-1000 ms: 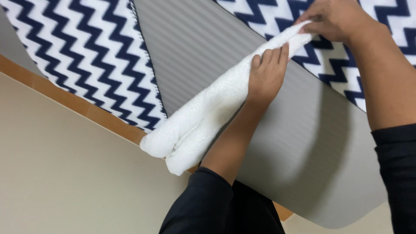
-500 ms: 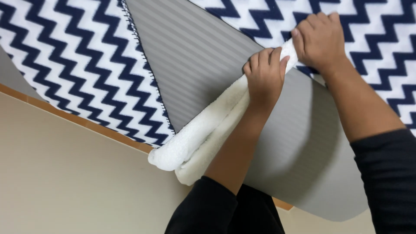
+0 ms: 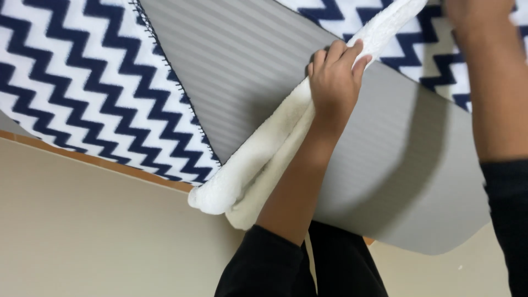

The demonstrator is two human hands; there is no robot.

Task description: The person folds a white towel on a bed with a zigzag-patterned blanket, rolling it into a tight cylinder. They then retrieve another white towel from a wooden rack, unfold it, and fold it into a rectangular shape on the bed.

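Observation:
A long roll of white fleecy cloth [image 3: 264, 159] lies slantwise across a grey ribbed mat [image 3: 407, 181]. My left hand [image 3: 333, 77] grips the roll near its upper part, fingers curled over it. My right hand [image 3: 476, 19] is at the top edge, beside the roll's far end, with its fingers cut off by the frame. Both arms wear black sleeves. The roll's near end hangs just past the mat's edge.
A navy and white zigzag blanket [image 3: 82, 93] covers the left side and shows again at the top right [image 3: 423, 60]. An orange strip [image 3: 99, 162] borders a beige floor [image 3: 93, 236] at the lower left.
Both hands have moved up and away along the white roll. My right hand has slid mostly out of the top of the frame. The view has shifted closer.

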